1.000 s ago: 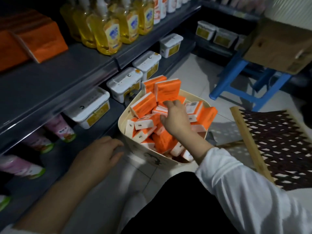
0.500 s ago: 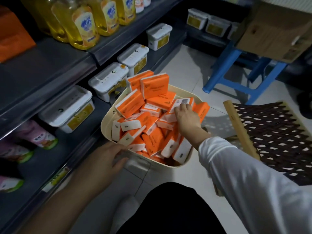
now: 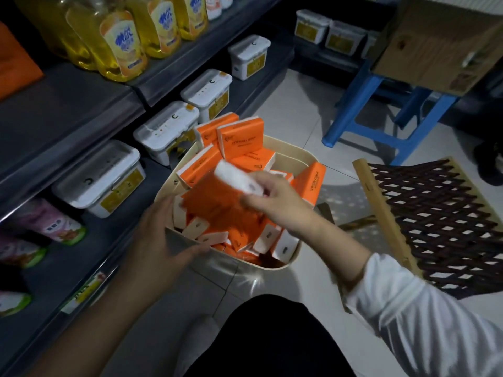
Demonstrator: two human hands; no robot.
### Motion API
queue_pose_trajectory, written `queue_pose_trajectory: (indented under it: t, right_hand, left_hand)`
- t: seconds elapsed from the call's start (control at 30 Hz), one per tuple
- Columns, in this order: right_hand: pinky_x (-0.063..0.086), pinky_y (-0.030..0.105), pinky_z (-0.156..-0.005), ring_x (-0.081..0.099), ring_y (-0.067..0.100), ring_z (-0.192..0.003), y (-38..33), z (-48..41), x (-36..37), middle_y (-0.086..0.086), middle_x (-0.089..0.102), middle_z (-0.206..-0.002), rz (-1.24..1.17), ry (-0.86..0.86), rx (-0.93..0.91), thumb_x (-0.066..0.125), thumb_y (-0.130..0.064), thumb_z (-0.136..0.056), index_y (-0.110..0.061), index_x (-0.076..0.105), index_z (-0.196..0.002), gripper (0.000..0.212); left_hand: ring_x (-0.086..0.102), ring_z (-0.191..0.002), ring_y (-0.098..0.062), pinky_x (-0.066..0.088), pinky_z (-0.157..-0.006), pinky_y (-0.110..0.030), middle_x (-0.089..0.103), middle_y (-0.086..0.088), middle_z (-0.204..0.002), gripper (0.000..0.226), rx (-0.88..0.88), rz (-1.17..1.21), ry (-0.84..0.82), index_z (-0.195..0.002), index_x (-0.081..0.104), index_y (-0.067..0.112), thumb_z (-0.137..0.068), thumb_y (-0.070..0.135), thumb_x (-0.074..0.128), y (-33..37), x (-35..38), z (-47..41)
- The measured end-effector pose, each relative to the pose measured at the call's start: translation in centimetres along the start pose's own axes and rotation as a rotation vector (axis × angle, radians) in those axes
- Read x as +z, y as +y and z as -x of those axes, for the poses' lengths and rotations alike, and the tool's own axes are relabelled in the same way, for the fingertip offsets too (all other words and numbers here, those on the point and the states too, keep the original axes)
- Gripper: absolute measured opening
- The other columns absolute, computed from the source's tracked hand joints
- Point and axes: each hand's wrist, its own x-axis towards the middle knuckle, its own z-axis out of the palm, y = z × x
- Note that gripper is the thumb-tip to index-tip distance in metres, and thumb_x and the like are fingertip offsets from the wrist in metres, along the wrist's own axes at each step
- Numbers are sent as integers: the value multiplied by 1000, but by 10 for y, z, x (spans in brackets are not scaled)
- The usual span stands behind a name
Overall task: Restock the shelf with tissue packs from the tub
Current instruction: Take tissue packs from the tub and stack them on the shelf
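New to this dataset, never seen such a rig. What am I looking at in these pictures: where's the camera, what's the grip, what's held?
No machine: each grip is a person's bare hand. All pictures come from one head-worn camera looking down. On the tiled floor stands a cream tub of orange tissue packs, beside a dark shelf. The right grip holds a blurred pack above the tub. The left grip, fingers straight, lies at the tub's near edge.

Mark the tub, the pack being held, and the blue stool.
tub [image 3: 292, 159]: head view, on the far inner wall below the rim.
held pack [image 3: 236, 177]: head view, on its white end face, which is motion-blurred.
stool [image 3: 351, 110]: head view, on one slanted blue leg.
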Motion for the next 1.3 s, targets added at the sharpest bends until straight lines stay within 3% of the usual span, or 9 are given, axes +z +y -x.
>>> queue_pose_trajectory:
  t: [0.13,0.2,0.37,0.53,0.73,0.97,1.13,1.23,1.3]
  right_hand:
    - [52,18,-62,63,12,-72,-12,17,14,5,63,-88,-325,-330,206,61,-6,-88,-9,59,-113,25]
    - [54,23,-70,66,19,-85,-2,10,9,1,63,-97,-269,-150,235,58,-18,-92,-11,58,-118,27]
    - [35,40,-102,39,30,-125,49,-16,-30,13,43,-132,500,734,373,65,-40,-81,-10,41,-133,64]
    - [48,45,-94,53,38,-113,82,-24,-47,21,52,-125,331,723,804,66,-39,-77,-6,48,-123,59]
    - [54,49,-82,64,35,-92,72,-11,-43,11,66,-94,146,782,634,62,-20,-75,-16,62,-91,16]
    - [56,25,-66,65,17,-80,-2,-7,11,8,67,-99,-640,95,462,53,-2,-89,-5,56,-118,30]
    - [58,24,-70,66,16,-84,-55,-8,70,5,69,-96,-685,-290,469,50,-3,-90,-11,59,-108,21]
    - [55,24,-70,65,15,-78,-74,-8,109,4,71,-91,-688,-413,435,51,-4,-87,-13,60,-102,19]
    - [54,25,-71,64,17,-81,-81,-9,134,8,69,-98,-683,-439,407,55,-7,-84,-14,61,-104,22]
  left_hand:
    - [58,-95,-9,47,-72,-23,56,11,-113,64,-178,276,-18,-118,51,30,-58,35,74,14,-4,-2]
    - [64,-83,-11,48,-59,-19,65,9,-93,33,-196,291,-53,-93,58,32,-65,32,75,11,-4,-1]
    - [64,-80,-14,50,-65,-29,66,5,-88,23,-215,205,2,-84,56,33,-73,28,76,0,-3,1]
    - [63,-83,-14,50,-68,-32,64,6,-91,23,-218,152,-14,-84,52,36,-76,34,73,-4,-5,4]
    - [59,-83,-10,46,-64,-26,61,7,-92,30,-233,107,-2,-98,53,25,-79,39,71,-7,-13,10]
    - [60,-87,-18,48,-71,-32,62,0,-98,37,-365,176,136,-107,53,16,-84,43,63,-24,-42,12]
    - [67,-89,-31,53,-82,-54,71,-10,-92,60,-419,481,302,-94,64,14,-65,66,67,-30,-77,26]
    - [68,-94,-22,55,-82,-46,72,-2,-98,45,-413,677,317,-103,63,18,-74,51,64,-23,-97,41]
    - [68,-93,-17,57,-78,-38,72,-1,-102,64,-398,689,365,-111,61,18,-62,58,68,-26,-111,52]
